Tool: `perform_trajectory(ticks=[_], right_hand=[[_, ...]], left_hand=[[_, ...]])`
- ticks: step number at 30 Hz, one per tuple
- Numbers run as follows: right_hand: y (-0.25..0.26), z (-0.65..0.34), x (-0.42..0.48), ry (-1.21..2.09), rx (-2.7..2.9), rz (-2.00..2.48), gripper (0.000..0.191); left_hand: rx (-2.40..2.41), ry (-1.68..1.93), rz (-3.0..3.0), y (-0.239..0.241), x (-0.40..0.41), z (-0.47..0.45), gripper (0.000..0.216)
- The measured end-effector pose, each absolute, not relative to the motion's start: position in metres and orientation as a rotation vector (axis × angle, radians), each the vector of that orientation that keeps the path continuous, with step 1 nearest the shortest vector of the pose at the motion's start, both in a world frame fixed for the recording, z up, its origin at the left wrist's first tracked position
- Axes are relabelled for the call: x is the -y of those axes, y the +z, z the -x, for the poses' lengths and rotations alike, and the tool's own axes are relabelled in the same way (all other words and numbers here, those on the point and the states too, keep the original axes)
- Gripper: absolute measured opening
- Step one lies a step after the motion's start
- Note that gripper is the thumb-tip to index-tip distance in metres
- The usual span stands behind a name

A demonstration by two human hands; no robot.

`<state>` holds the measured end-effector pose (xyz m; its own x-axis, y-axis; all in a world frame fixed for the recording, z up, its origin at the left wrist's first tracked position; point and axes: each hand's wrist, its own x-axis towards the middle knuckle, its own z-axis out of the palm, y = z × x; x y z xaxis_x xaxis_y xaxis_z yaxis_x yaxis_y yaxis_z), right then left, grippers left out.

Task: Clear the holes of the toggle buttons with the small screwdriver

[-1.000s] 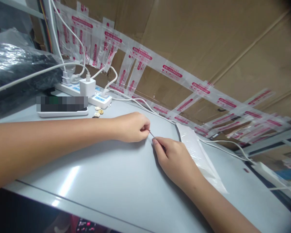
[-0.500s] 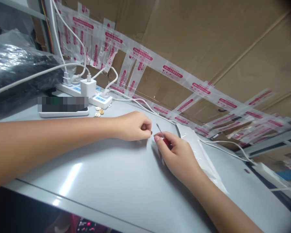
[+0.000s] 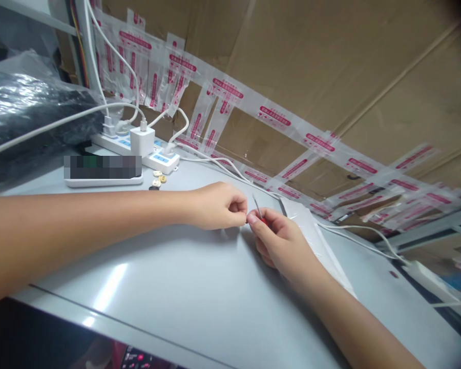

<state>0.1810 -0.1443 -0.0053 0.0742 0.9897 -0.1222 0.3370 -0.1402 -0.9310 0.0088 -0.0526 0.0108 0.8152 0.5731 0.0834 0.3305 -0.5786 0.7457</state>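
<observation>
My left hand (image 3: 221,206) is closed in a pinch above the grey tabletop (image 3: 149,287). A tiny dark piece (image 3: 247,221) shows at its fingertips, mostly covered, its kind too small to make out. Touching or nearly touching it are the thumb and fingertips of my right hand (image 3: 278,236). That hand is wrapped around a small screwdriver (image 3: 257,205), whose thin metal shaft points up and away; a bit of red handle shows between the fingers.
Several small button-like discs (image 3: 162,179) lie by the white power strip (image 3: 161,161). A white device (image 3: 103,182) with a blurred-out top sits left of them. A white plastic mailer (image 3: 303,220) lies beyond my right hand. Taped cardboard (image 3: 276,66) lines the back.
My left hand has shifted slightly right and nearer to me. The fingertips of both hands have come together at the small dark piece. The screwdriver is still in my right hand.
</observation>
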Motion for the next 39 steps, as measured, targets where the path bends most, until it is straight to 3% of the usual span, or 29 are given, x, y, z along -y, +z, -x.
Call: perform_trajectory(ticks=[27, 39], right_hand=[[-0.005, -0.179, 0.144, 1.177, 1.262, 1.552, 0.036], [-0.01, -0.187, 0.142, 1.048, 1.28, 1.586, 0.031]], left_hand=[[-0.576, 0.319, -2.116, 0.009, 0.048, -0.009, 0.014], [-0.442, 0.388, -2.759, 0.011, 0.046, 0.001, 0.016]])
